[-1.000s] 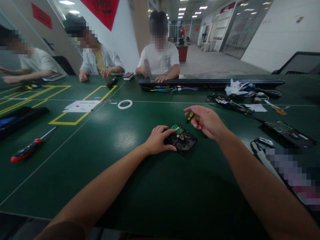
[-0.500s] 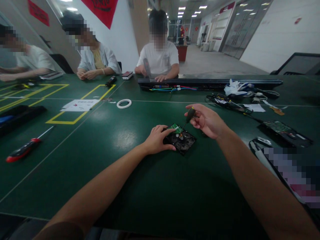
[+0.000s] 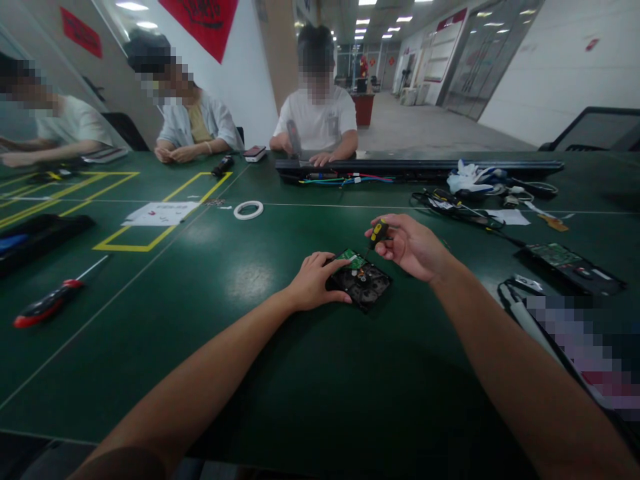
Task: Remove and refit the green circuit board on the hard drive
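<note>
A black hard drive (image 3: 370, 287) with a green circuit board lies on the green table. My left hand (image 3: 317, 283) grips its left edge, thumb along the near side and index finger over the board. In my right hand (image 3: 413, 247) is a small screwdriver (image 3: 379, 233) with a yellow-and-black handle, pinched between thumb and fingers. Its thin shaft slants down to the far edge of the drive; whether the tip sits in a screw is too small to tell.
A red-and-black screwdriver (image 3: 53, 301) lies at the left, a white tape roll (image 3: 249, 211) farther back. To the right are a second hard drive (image 3: 573, 267), cables (image 3: 450, 207) and white gloves (image 3: 473, 177). A long black panel (image 3: 420, 168) lies before a seated person (image 3: 320, 120).
The screwdriver handle has turned in my right fingers, showing more yellow, and the right hand has shifted slightly. My left hand stays on the hard drive.
</note>
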### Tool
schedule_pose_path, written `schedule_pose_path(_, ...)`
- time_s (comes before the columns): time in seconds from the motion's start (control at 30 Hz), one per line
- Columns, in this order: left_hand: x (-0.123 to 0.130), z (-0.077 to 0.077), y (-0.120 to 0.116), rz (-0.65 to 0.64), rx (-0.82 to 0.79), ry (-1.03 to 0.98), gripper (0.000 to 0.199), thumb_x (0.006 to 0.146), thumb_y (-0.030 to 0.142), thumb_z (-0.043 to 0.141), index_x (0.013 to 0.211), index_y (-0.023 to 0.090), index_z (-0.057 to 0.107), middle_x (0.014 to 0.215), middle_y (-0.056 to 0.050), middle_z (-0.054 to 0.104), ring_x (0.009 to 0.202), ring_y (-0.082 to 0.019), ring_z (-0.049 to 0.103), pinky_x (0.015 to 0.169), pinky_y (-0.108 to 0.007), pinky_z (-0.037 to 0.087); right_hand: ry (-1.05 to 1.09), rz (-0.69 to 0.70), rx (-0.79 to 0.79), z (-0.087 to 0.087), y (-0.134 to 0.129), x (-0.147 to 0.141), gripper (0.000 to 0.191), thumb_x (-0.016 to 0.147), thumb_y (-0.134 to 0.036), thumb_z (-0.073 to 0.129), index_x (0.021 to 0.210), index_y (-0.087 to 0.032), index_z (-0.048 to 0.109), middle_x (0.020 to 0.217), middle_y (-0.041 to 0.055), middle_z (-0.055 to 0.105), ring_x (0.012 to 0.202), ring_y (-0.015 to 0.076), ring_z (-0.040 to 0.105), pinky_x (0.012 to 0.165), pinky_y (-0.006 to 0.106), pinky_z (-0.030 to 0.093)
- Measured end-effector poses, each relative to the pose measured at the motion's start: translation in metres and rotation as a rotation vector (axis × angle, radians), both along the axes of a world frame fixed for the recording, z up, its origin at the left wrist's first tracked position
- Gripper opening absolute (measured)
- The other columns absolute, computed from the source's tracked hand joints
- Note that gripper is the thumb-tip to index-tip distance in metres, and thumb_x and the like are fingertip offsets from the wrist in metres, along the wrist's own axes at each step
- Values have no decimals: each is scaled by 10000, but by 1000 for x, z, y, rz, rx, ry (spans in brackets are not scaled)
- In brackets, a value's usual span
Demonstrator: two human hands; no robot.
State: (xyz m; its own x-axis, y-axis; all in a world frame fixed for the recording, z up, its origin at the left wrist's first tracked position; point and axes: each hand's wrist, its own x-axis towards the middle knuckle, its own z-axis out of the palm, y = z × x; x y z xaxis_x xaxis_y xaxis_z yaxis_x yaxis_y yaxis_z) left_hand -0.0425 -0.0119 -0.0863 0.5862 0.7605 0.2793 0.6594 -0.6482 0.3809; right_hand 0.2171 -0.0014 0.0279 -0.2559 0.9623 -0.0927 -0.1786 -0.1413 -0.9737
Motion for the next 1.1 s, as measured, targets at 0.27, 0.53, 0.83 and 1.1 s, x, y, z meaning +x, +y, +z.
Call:
schedule_pose_path(0.27,0,-3,1,12,-14,4,918,804,770,794,1559,306,553,1498,-165,517,1426,-401,450,1208,-582,362,-24,5,21,-2,4,7,283,881,-454,705,990,-197,748,1038,96,723,630,128,485,460,269,310)
schedule_pose_path(0.53,-1,-1,2,12,-30,-6,929,785,770,812,1555,317,557,1518,-162,515,1446,-406,437,1225,-591,342,-53,-64,100,3,2,6,201,854,-347,687,993,-214,745,943,80,737,604,122,430,476,275,250)
schedule_pose_path(0.83,-2,5,3,18,-90,-49,772,885,758,719,1516,333,594,1498,-139,535,1448,-378,444,1217,-584,343,76,51,-89,4,3,11,139,843,-291,740,902,-165,747,1043,130,758,704,126,557,570,228,499)
schedule_pose_path(1.1,0,1,2,13,-49,-44,926,752,795,821,1513,326,581,1478,-142,544,1434,-392,452,1218,-582,338,66,59,-81,2,2,10,294,870,-353,736,1135,-227,756,974,88,731,631,109,503,464,199,362)
